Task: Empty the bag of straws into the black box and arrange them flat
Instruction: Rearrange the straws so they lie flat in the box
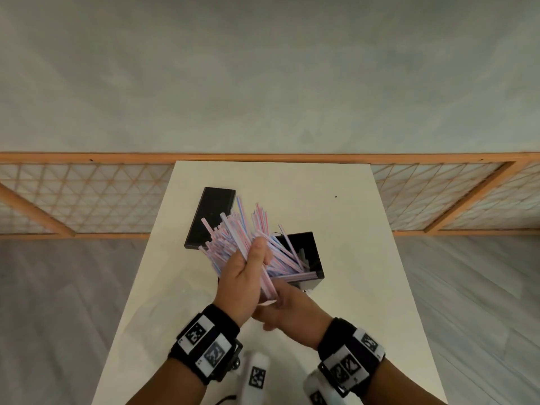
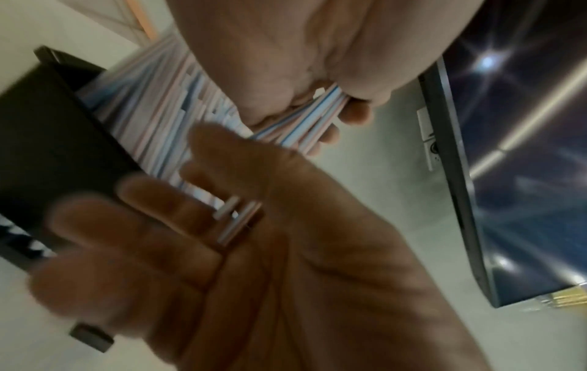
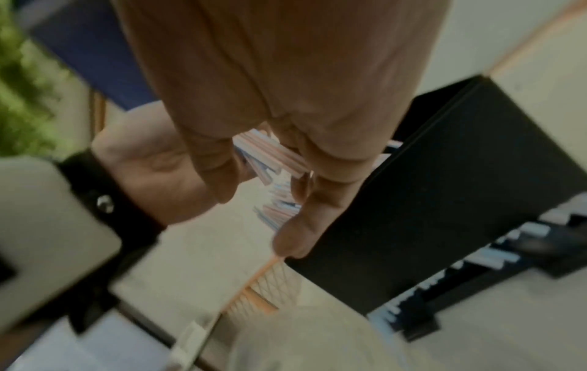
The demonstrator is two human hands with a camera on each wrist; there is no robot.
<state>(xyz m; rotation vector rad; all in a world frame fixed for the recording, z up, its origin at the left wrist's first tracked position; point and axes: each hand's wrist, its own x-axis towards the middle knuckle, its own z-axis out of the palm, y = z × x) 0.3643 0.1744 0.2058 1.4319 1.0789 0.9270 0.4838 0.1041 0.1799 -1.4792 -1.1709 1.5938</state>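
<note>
Left hand [image 1: 242,276] clasps a fanned bundle of pink-and-blue straws [image 1: 233,232], thumb curled over it; right hand [image 1: 289,308], just beneath, pinches the bundle's near ends. The black box [image 1: 309,252] stands on the worktop [image 1: 350,229] just beyond the right hand, some straws already inside. Step in hand, seemingly: gathering and squaring; next calls for lowering them level.
</note>
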